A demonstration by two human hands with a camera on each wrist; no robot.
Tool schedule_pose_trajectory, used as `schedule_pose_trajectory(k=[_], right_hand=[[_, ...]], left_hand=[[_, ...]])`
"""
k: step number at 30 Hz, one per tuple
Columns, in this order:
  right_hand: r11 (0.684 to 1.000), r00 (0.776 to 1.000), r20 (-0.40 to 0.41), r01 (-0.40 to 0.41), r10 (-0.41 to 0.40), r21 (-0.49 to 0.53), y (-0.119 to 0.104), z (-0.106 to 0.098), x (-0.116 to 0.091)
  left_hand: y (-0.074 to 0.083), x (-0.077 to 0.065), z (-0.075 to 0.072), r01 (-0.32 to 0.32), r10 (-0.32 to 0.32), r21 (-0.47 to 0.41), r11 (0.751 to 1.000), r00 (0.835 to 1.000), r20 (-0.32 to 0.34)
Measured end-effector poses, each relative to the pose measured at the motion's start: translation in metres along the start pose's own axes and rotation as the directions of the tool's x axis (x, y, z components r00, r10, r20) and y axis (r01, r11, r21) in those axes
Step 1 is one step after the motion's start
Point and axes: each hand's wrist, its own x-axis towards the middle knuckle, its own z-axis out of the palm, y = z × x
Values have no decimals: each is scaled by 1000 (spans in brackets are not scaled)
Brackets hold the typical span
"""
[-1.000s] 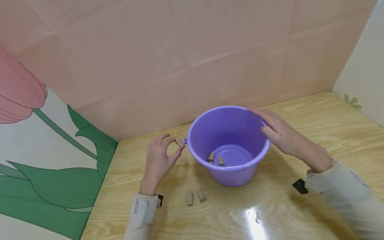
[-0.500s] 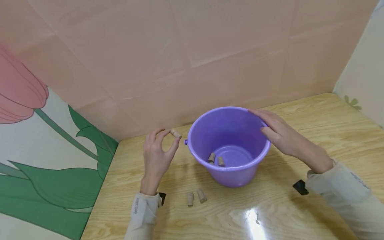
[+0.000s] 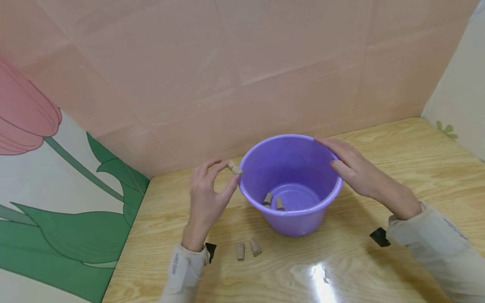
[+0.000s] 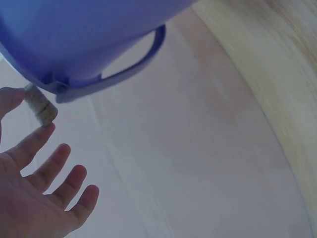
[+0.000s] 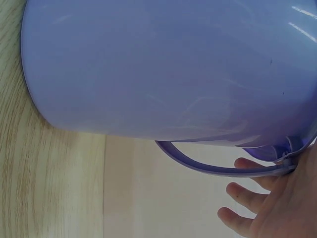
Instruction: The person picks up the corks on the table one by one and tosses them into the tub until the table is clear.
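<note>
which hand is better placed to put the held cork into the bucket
Probably the left hand: it pinches the cork at the near side of the purple bucket. The right hand holds the bucket's opposite rim.

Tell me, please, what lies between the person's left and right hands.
In the head view, the bucket, with corks inside, stands between the left hand and the right hand; the held cork is by the bucket's left edge.

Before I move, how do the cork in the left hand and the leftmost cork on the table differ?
The held cork is pinched in the left hand; the table cork rests on the table. The held cork is up beside the bucket's rim; the table cork sits well below that level. Both are small and brown.
</note>
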Motion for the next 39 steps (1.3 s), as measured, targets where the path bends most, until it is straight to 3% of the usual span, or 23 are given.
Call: schedule_pose_trajectory(k=[9,20,39], right_hand=[[1000,1000,-3,1,-1,5,0,0,0],[1000,1000,10,8,-8,26,3,0,0],[1000,1000,8,15,-15,16,3,1,-1]], left_hand=[[14,2,4,-42,42,-5,999,995,89],[17,3,8,-19,24,-34,999,985,173],[4,-7,4,21,-19,-10,1000,982,186]])
